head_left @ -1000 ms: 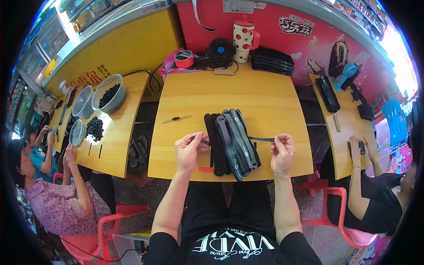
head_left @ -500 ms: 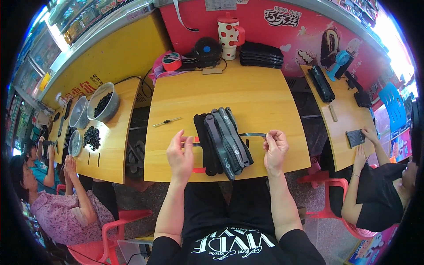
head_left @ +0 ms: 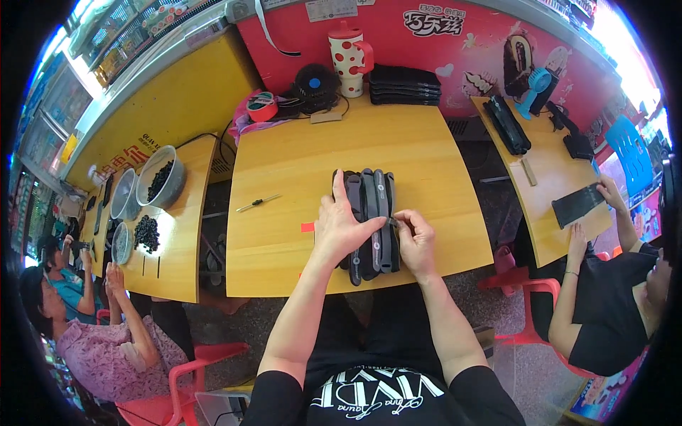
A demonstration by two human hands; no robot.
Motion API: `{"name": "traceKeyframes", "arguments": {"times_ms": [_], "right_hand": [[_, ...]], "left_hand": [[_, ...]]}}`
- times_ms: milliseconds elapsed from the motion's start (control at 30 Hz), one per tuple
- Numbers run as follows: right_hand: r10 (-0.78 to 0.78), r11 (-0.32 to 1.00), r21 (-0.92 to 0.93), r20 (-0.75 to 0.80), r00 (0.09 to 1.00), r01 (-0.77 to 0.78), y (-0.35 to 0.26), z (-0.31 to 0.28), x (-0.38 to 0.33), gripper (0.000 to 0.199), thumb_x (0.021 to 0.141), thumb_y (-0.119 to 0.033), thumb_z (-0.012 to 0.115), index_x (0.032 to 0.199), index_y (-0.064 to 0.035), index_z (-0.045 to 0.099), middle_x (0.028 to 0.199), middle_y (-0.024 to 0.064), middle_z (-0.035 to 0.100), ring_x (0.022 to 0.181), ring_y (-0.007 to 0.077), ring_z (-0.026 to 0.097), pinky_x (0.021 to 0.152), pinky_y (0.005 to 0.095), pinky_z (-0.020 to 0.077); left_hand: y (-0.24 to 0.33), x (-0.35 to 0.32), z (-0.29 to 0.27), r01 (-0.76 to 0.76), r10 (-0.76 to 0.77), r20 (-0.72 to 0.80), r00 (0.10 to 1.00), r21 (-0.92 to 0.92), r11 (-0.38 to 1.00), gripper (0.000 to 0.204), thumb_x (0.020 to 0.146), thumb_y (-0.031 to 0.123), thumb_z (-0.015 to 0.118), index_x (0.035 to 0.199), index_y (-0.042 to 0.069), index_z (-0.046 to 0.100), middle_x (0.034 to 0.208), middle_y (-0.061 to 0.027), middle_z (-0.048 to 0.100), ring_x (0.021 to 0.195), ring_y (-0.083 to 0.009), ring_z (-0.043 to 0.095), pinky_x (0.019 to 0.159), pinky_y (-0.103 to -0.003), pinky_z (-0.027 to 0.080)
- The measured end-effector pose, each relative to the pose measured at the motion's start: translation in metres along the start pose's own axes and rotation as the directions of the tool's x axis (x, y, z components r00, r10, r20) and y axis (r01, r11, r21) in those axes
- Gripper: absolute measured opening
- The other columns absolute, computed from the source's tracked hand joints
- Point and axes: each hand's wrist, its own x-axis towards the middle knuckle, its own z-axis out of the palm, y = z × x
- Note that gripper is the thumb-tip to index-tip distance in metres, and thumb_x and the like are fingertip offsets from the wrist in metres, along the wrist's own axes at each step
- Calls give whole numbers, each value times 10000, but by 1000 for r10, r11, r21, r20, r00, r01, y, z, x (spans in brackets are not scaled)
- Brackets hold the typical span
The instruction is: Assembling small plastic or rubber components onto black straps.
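Note:
A bundle of dark grey and black padded fabric bands [head_left: 378, 248] lies near the front edge of my wooden table [head_left: 284, 149]. My left hand [head_left: 339, 224] is laid across its left part, index finger stretched away from me and thumb reaching over the top to the right; it grips the bundle. At the bundle's right side my right hand [head_left: 416, 243] pinches the end of a thin black strap [head_left: 392, 221], close to my left thumb. Most of the strap is hidden by the bundle and my hands. Red tape [head_left: 307, 227] shows on the table left of the bundle.
A thin pen-like tool [head_left: 258, 203] lies to the left. Along the back are a tape roll [head_left: 261, 106], a black fan [head_left: 315, 86], a dotted tumbler [head_left: 347, 64] and stacked black pieces [head_left: 405, 85]. People work at both side tables; clear tubs [head_left: 162, 181] stand on the left one.
Both hands have come together over the bundle, drawing the strap in around it. The bands are squeezed closer and stand straighter. At the right table, a person's dark piece looks more spread out.

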Motion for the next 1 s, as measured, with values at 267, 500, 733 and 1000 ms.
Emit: {"name": "traceKeyframes", "arguments": {"times_ms": [267, 500, 733, 1000], "right_hand": [[-17, 999, -31, -10, 1000, 17, -3, 0, 2, 108, 868, 81, 542, 918, 10, 606, 802, 42, 582, 735, 109, 553, 668, 239, 450], [-16, 997, -78, -25, 1000, 14, -4, 4, 2, 122, 873, 79, 540, 943, 0, 600, 798, 52, 584, 739, 114, 563, 674, 245, 457], [-39, 997, 73, 5, 999, 39, -1, 0, 1, 108, 897, 63, 540, 924, -23, 600, 786, -5, 558, 700, 78, 521, 640, 227, 443], [174, 954, 292, -356, 918, -68, 12, -5, -2, 146, 886, 70, 564, 845, -69, 539, 767, -41, 509, 663, 38, 478, 581, 188, 397]], "left_hand": [[-19, 30, 17, 107, -94, 51, 994, -455, 884, 1172, 553, 207, 881, 1447, -35, 162, 1204, -304, 552, 1098, -332, 594, 942, -410, 466], [-19, 38, 5, 387, -121, 399, 909, -700, 600, 775, 571, 200, 891, 1164, -95, 487, 1079, -232, 621, 1018, -285, 627, 877, -363, 499], [-11, 37, 11, 141, -58, 187, 981, -467, 873, 819, 557, 178, 888, 1173, -132, 446, 1019, -227, 630, 936, -281, 650, 806, -358, 524], [-90, 59, -22, 495, -40, 501, 864, -862, -106, 309, 780, 83, 681, 1042, -58, 598, 940, -155, 688, 805, -271, 692, 815, -423, 570]]}}
